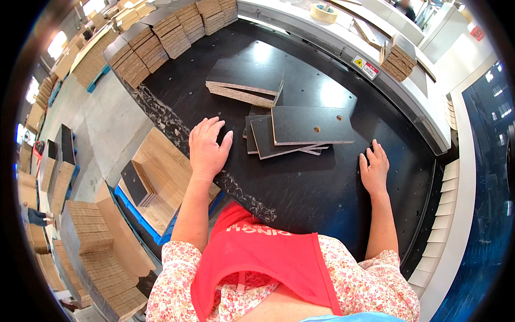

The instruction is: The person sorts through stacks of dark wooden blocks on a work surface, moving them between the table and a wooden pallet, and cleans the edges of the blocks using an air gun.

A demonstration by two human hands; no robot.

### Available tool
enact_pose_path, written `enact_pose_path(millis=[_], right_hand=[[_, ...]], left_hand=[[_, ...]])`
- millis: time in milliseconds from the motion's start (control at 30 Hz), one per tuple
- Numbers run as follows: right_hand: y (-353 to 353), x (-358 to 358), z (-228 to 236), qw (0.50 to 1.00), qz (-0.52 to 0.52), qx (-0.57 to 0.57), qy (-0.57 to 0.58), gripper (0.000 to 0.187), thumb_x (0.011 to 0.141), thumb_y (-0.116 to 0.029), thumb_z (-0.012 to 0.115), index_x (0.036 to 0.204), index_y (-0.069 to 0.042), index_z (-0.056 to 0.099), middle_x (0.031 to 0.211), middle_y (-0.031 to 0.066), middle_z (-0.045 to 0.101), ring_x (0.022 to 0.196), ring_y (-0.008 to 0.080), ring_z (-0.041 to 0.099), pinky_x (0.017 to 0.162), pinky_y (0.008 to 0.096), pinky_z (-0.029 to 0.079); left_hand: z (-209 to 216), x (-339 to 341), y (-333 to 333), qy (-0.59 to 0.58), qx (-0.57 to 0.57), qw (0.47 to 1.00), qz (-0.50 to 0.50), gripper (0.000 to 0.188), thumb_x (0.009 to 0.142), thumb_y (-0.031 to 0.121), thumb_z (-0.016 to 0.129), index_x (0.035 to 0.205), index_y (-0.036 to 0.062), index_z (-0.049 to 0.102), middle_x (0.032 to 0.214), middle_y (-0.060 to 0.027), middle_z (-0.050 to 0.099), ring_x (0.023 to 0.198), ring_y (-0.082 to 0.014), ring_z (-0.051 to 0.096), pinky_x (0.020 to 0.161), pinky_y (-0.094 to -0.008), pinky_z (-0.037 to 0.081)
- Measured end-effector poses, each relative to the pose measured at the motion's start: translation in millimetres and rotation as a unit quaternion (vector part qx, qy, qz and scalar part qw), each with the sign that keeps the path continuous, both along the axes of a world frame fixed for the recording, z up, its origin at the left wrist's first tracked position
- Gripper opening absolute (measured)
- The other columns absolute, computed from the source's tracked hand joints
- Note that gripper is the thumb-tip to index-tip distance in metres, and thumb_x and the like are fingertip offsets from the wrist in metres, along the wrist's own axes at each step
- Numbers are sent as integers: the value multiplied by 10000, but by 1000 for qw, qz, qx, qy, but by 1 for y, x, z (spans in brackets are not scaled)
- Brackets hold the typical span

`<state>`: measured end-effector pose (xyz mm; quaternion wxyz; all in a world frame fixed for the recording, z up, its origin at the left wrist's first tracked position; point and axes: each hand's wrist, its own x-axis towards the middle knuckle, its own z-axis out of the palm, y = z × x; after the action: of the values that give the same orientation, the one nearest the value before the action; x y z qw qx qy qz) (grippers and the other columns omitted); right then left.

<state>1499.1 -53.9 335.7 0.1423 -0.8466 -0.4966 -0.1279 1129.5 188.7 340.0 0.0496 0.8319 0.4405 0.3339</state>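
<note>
My left hand [209, 147] lies on the black tabletop [300, 188] near its left edge, thumb and fingers stretched and nothing in it. To the right, my right hand [374, 169] also rests flat on the surface, empty, its fingers extended. Between and beyond them is a loose heap of dark-faced chipboard panels. The uppermost panel [298, 123] has two round holes toward its right end. Beneath it, other panels [264, 144] stick out at angles. Farther back, another dark panel [244, 75] lies tilted, with a gap below its near edge. Neither hand touches the panels.
Stacked chipboard pieces [179, 32] line the table's far left edge. A white machine rail [397, 91] with a warning label and a tape roll [324, 13] runs behind. Left of the table, a blue pallet [161, 236] bears wood-grain board and a few dark pieces.
</note>
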Motion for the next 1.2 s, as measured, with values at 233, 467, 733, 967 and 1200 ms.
enact_pose_path(millis=[233, 467, 733, 967, 1200], right_hand=[[0, -1, 1, 1000, -3, -7, 2, 346, 942, -242, 571, 1142, 29, 649, 1461, 173, 458, 1348, 349, 415, 1102, 460, 318], [-1, 0, 0, 1000, -1, -6, 1, 351, 948, -249, 568, 1146, 30, 646, 1461, 175, 457, 1350, 350, 413, 1105, 458, 313], [0, 1, -1, 1000, -8, -11, 25, 375, 942, -279, 568, 1165, 11, 649, 1474, 174, 439, 1383, 334, 368, 1127, 476, 266], [0, 0, 1, 1000, -8, -17, 2, 354, 950, -257, 565, 1154, 22, 643, 1469, 166, 452, 1357, 342, 406, 1110, 455, 307], [-1, 1, 0, 1000, -2, -15, -1, 353, 951, -256, 563, 1156, 21, 641, 1466, 170, 453, 1355, 347, 407, 1108, 459, 310]], left_hand=[[-1, 0, 1, -6, 1, 1000, -4, 352, 869, 305, 654, 1120, 59, 669, 1249, -91, 624, 1251, -299, 504, 1087, -432, 337], [0, -1, 0, 0, 10, 1000, -2, 351, 862, 302, 659, 1115, 59, 672, 1249, -91, 624, 1250, -299, 505, 1086, -429, 339], [-1, 0, 1, -8, -4, 1000, -4, 355, 866, 315, 658, 1119, 67, 672, 1252, -85, 623, 1253, -295, 501, 1089, -430, 335], [-3, 0, 1, 1, 4, 1000, -5, 361, 856, 309, 662, 1127, 71, 669, 1251, -84, 623, 1255, -292, 501, 1090, -431, 333], [0, 0, 0, 2, 0, 1000, -4, 358, 845, 292, 665, 1126, 69, 668, 1257, -82, 620, 1258, -291, 499, 1094, -431, 329]])
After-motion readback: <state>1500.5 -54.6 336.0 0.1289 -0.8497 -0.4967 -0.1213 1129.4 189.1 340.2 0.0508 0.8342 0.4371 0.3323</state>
